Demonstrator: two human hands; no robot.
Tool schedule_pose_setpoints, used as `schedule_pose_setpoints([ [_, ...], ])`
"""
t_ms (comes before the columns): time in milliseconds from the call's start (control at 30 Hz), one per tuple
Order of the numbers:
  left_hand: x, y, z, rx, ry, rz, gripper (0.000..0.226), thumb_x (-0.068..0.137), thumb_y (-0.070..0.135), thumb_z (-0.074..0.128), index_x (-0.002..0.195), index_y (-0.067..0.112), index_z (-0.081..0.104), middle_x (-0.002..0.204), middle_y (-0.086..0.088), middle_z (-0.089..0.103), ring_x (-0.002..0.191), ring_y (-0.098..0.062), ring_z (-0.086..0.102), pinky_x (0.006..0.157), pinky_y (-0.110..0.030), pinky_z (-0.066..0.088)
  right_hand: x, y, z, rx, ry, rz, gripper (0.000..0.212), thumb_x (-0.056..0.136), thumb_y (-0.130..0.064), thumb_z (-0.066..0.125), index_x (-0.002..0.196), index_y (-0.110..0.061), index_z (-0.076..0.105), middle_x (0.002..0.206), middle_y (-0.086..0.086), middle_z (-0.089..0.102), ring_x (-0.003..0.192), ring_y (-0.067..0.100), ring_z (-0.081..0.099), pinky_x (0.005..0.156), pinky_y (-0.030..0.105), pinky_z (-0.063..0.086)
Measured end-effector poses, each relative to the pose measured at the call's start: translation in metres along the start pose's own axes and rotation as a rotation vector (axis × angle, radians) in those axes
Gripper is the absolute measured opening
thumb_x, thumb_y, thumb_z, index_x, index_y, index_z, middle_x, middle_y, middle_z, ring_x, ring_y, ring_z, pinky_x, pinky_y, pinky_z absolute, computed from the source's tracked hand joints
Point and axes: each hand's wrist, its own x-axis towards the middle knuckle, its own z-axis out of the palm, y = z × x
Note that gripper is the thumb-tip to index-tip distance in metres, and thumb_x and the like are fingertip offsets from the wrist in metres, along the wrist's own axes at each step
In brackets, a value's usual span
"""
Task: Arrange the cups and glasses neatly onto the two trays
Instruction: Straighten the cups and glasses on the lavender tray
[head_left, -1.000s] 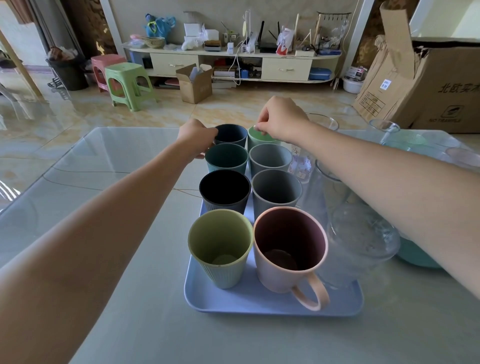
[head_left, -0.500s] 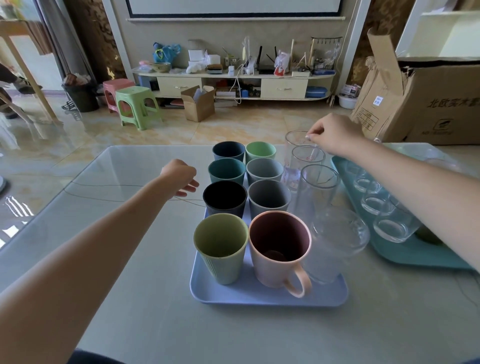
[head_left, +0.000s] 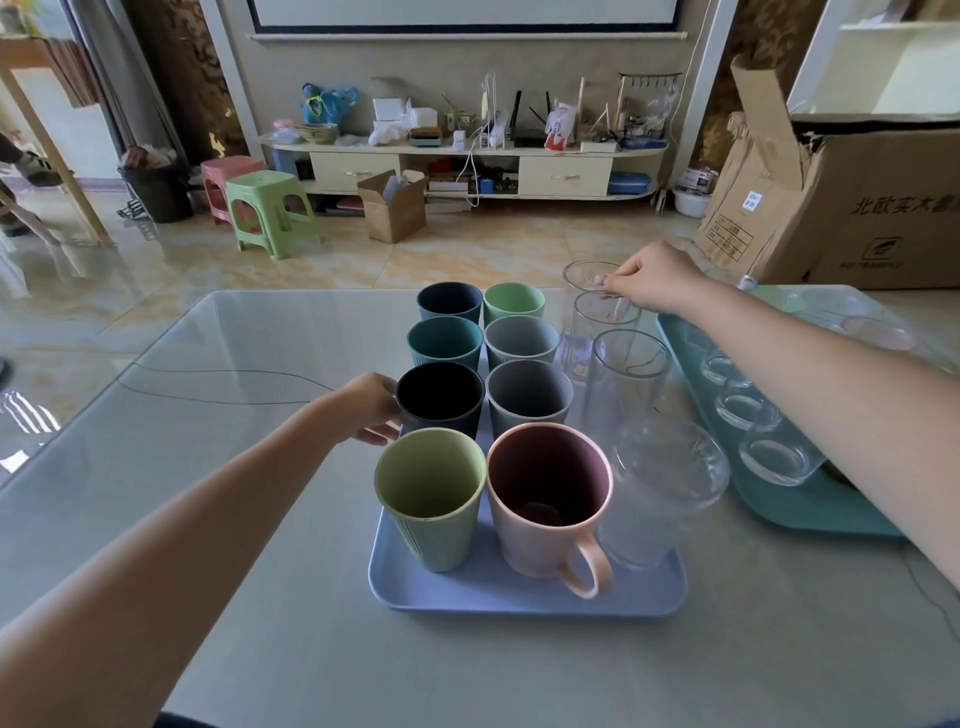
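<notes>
The left hand grips the black cup on the blue tray. The right hand pinches a clear glass's rim.

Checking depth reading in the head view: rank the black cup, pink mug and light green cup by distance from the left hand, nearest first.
1. Black cup, touching the left hand.
2. Pink mug, front right of the blue tray.
3. Light green cup, back row.

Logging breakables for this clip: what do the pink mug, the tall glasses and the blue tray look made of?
Pink mug: opaque and matte, probably plastic or fibre composite. Tall glasses: clear, see-through, likely glass, possibly clear plastic. Blue tray: smooth, matte, looks plastic.
</notes>
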Motion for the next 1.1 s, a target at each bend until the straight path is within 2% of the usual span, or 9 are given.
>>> schedule_pose_setpoints([
  [67, 0.002, -0.002, -0.001, -0.010, -0.010, 0.003, 0.032, 0.087, -0.001, 0.058, 0.118, 0.009, 0.059, 0.077, -0.001, 0.061, 0.063, -0.012, 0.060, 0.038, -0.014, 0.048, 0.004, 0.000, 0.001, 0.066, 0.022, 0.060, 0.028, 0.087, -0.032, 0.065, 0.101, -0.010, 0.074, 0.109, 0.009, 0.068, 0.094, 0.018, 0.052, 0.077, 0.024, 0.037],
  [167, 0.003, -0.005, 0.000, -0.020, -0.028, 0.007, 0.040, 0.084, -0.004, 0.061, 0.122, 0.007, 0.057, 0.076, -0.002, 0.061, 0.061, -0.011, 0.060, 0.038, -0.014, 0.048, 0.009, 0.001, 0.004, 0.152, 0.064, 0.139, 0.023, 0.082, -0.022, 0.071, 0.100, -0.009, 0.073, 0.113, 0.010, 0.067, 0.108, 0.023, 0.057, 0.088, 0.027, 0.045],
  [300, 0.005, -0.006, -0.001, -0.023, -0.034, 0.013, 0.041, 0.083, -0.005, 0.063, 0.122, 0.005, 0.057, 0.076, -0.003, 0.061, 0.062, -0.011, 0.060, 0.039, -0.014, 0.048, 0.012, 0.005, 0.006, 0.256, 0.088, 0.195, 0.013, 0.080, -0.016, 0.073, 0.093, -0.012, 0.074, 0.109, 0.007, 0.069, 0.104, 0.021, 0.060, 0.092, 0.033, 0.051],
  [467, 0.005, -0.006, -0.002, -0.022, -0.043, 0.016, 0.041, 0.083, -0.006, 0.063, 0.122, 0.006, 0.057, 0.079, -0.003, 0.061, 0.064, -0.012, 0.060, 0.038, -0.014, 0.046, 0.012, 0.007, 0.007, 0.326, 0.097, 0.191, 0.013, 0.079, -0.017, 0.076, 0.090, -0.012, 0.074, 0.104, 0.006, 0.070, 0.099, 0.018, 0.062, 0.094, 0.035, 0.052],
  [633, 0.006, -0.006, 0.000, -0.021, -0.032, 0.014, 0.039, 0.084, -0.005, 0.062, 0.121, 0.005, 0.058, 0.077, -0.003, 0.060, 0.063, -0.012, 0.059, 0.037, -0.013, 0.046, 0.010, 0.004, 0.013, 0.327, 0.130, 0.185, 0.019, 0.077, -0.024, 0.077, 0.092, -0.013, 0.075, 0.105, 0.005, 0.070, 0.099, 0.018, 0.063, 0.089, 0.034, 0.055],
  [833, 0.007, -0.006, 0.000, -0.026, -0.036, 0.010, 0.038, 0.083, -0.004, 0.064, 0.120, 0.006, 0.059, 0.077, -0.003, 0.062, 0.064, -0.012, 0.060, 0.037, -0.014, 0.046, 0.010, -0.002, 0.015, 0.318, 0.169, 0.191, 0.020, 0.079, -0.024, 0.076, 0.095, -0.011, 0.075, 0.109, 0.006, 0.070, 0.092, 0.016, 0.060, 0.087, 0.027, 0.052],
  [933, 0.008, -0.006, 0.000, -0.023, -0.034, 0.012, 0.039, 0.084, -0.004, 0.063, 0.121, 0.006, 0.058, 0.078, -0.003, 0.062, 0.064, -0.012, 0.060, 0.037, -0.014, 0.045, 0.004, -0.004, 0.013, 0.336, 0.160, 0.182, 0.021, 0.080, -0.025, 0.074, 0.097, -0.012, 0.073, 0.111, 0.004, 0.067, 0.094, 0.016, 0.059, 0.090, 0.031, 0.053],
  [1033, 0.007, -0.006, 0.000, -0.023, -0.039, 0.011, 0.039, 0.084, -0.004, 0.063, 0.122, 0.006, 0.057, 0.078, -0.003, 0.062, 0.065, -0.012, 0.061, 0.037, -0.014, 0.047, -0.010, -0.003, 0.009, 0.341, 0.154, 0.127, 0.022, 0.081, -0.026, 0.073, 0.100, -0.014, 0.072, 0.098, 0.001, 0.064, 0.080, 0.011, 0.056, 0.081, 0.030, 0.055],
  [1100, 0.007, -0.007, 0.000, -0.031, -0.048, 0.011, 0.042, 0.084, -0.005, 0.063, 0.123, 0.006, 0.056, 0.080, -0.003, 0.063, 0.066, -0.013, 0.062, 0.040, -0.015, 0.049, -0.022, 0.001, 0.006, 0.297, 0.183, 0.057, 0.022, 0.081, -0.025, 0.072, 0.101, -0.015, 0.070, 0.094, -0.001, 0.063, 0.078, 0.011, 0.055, 0.072, 0.028, 0.052],
])
